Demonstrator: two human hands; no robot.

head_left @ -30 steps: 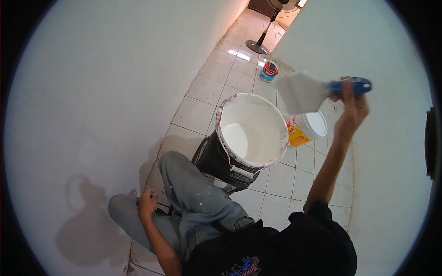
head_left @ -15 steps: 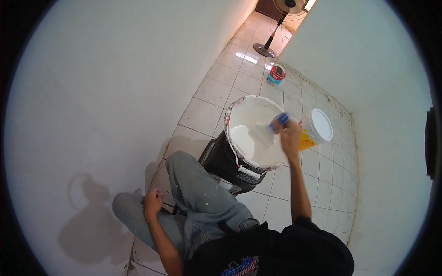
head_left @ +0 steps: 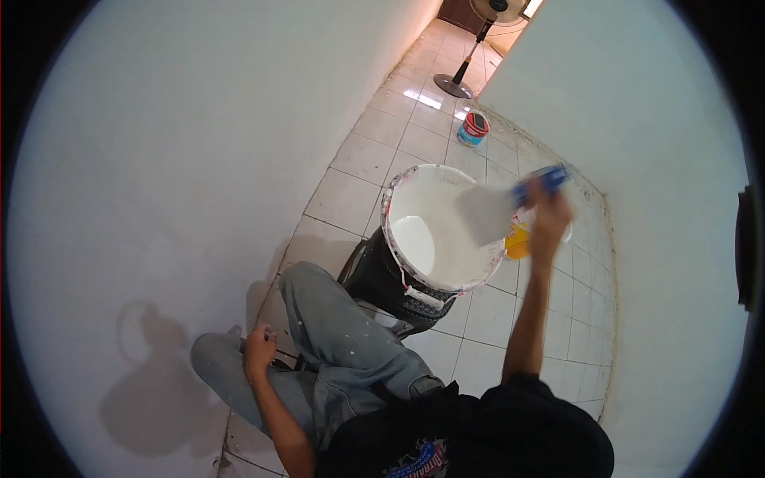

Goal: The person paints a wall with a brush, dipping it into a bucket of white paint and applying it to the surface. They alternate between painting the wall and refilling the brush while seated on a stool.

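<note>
My right hand (head_left: 550,211) is closed around the blue handle of a putty knife (head_left: 488,213), blurred by motion. Its broad greyish blade hangs over the right part of a large bucket (head_left: 386,213) and points left. White, paint-like material (head_left: 414,243) lies inside, and the bucket's rim is smeared. A white-gripped wire handle (head_left: 424,299) hangs down the near side. My left hand (head_left: 260,348) rests by my bent leg at lower left, with its fingers curled; whatever they may hold is hidden.
The bucket sits on a black stand (head_left: 374,279) in front of my knees. Behind my right hand is a yellow-and-white pail (head_left: 518,241), partly covered. Farther off are a red-and-blue can (head_left: 472,131) with a dark object on top and a standing fan (head_left: 454,85). Pale walls (head_left: 199,143) flank the tiled floor.
My right hand has lifted the putty knife up and to the right, from inside the bucket to above its right rim. It now hides much of the yellow-and-white pail. My left hand has stayed put.
</note>
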